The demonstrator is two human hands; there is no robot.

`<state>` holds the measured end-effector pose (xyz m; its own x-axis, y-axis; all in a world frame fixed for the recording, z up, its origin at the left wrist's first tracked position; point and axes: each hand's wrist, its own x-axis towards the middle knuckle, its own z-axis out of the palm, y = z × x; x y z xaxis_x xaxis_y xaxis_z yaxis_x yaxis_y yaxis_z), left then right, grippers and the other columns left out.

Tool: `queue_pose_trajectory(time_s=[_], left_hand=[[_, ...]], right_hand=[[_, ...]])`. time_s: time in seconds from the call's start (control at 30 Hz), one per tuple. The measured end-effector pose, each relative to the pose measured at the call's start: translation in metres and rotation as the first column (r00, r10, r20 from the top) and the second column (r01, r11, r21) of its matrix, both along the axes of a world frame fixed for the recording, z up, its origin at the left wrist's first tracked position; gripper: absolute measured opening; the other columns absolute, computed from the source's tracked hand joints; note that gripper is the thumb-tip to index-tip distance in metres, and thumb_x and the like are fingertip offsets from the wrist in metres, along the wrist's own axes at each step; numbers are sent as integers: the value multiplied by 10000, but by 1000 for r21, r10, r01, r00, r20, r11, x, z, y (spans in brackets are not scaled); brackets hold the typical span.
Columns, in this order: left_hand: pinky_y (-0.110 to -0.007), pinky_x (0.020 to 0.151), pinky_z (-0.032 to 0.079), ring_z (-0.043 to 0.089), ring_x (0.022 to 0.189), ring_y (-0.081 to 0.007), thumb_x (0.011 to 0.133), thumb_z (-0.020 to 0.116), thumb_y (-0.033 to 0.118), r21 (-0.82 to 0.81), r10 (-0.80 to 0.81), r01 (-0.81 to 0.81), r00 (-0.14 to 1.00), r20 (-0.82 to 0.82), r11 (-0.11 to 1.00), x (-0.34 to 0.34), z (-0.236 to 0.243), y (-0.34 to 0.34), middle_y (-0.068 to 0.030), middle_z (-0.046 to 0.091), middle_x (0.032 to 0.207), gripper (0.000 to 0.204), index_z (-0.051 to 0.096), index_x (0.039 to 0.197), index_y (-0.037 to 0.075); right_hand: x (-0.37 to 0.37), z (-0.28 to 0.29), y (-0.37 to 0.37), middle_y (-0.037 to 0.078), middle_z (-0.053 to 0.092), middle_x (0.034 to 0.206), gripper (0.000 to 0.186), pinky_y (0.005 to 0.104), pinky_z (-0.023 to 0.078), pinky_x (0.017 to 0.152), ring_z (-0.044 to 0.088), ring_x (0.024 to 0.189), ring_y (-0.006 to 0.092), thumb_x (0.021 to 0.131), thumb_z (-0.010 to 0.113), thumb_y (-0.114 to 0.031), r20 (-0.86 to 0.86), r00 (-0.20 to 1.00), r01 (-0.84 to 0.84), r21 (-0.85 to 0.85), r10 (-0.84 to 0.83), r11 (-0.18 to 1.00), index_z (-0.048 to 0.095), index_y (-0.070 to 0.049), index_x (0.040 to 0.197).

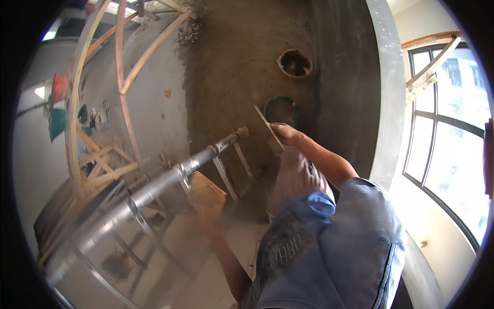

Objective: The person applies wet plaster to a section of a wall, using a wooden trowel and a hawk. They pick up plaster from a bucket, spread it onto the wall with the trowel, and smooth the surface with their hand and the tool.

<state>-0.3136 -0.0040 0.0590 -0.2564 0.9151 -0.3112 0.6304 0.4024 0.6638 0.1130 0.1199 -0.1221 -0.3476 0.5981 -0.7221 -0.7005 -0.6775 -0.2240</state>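
My right hand (287,135) is closed around a flat, thin plastering float (269,131), seen almost edge-on, its long pale edge slanting down to the right. Below it is my clothed leg. Over at the left, my left hand (205,212) is smeared by motion, and its fingers cannot be made out. Beside it is a flat tan board (207,191); whether the hand grips it is unclear. An aluminium ladder (180,171) runs diagonally past that board, from the lower left toward the middle. Beyond the float stands a round green bucket (282,112).
Farther off is a round bucket (295,64) with dark contents. Damp brown floor (242,67) meets paler grey floor on the left. A wooden frame (122,67) stands far left. A dark rendered wall face (346,87) rises along the right, below a window (447,118).
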Motion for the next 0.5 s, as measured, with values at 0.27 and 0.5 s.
queue_pose_trajectory(time_s=[0.27,0.5], left_hand=[[-390,836,521,632,993,-235,1001,534,342,-850,849,-21,62,524,526,163,-177,159,-71,665,1072,333,598,1216,96],[-447,1027,423,512,1176,-228,979,592,301,-702,629,145,346,696,697,339,-486,343,-68,532,1301,395,490,1315,122]], right_hand=[[51,-160,-16,35,638,1099,309,364,533,843,621,974,183,1006,519,-270,234,901,422,-273,-366,864,581,-115,1265],[-33,-282,-64,27,603,1156,399,346,503,879,566,1065,181,978,530,-280,179,882,456,-557,-436,694,511,-133,1349]])
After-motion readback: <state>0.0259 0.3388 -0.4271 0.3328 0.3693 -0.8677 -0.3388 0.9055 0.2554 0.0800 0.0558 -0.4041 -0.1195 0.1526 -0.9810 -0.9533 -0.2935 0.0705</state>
